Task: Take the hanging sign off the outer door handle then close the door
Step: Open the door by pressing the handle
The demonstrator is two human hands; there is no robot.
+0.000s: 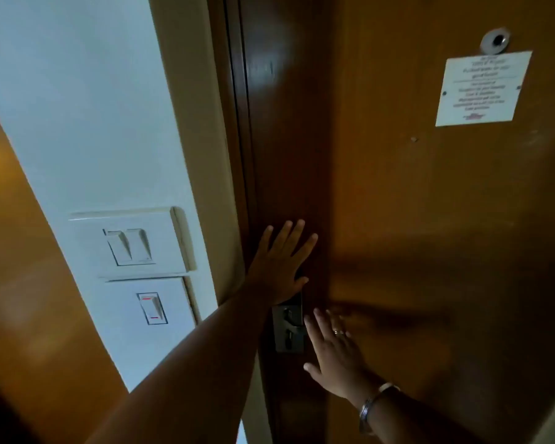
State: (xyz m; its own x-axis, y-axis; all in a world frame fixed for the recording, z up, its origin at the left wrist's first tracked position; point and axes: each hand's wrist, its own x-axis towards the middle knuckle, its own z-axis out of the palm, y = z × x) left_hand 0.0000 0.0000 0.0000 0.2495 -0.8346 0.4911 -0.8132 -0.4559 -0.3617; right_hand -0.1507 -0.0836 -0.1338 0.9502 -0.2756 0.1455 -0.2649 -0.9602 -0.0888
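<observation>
Pressing flat on the brown door [398, 219], both hands are spread open and grasp nothing: the left hand [279, 264] sits above the metal lock plate [287, 328], the right hand [334, 350] just beside it. The hanging sign shows nowhere in the head view; two switch plates [132, 241] flank the frame.

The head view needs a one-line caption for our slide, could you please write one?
Both hands, left hand and right hand, pressed flat with fingers spread on the brown door beside its metal lock plate.
</observation>
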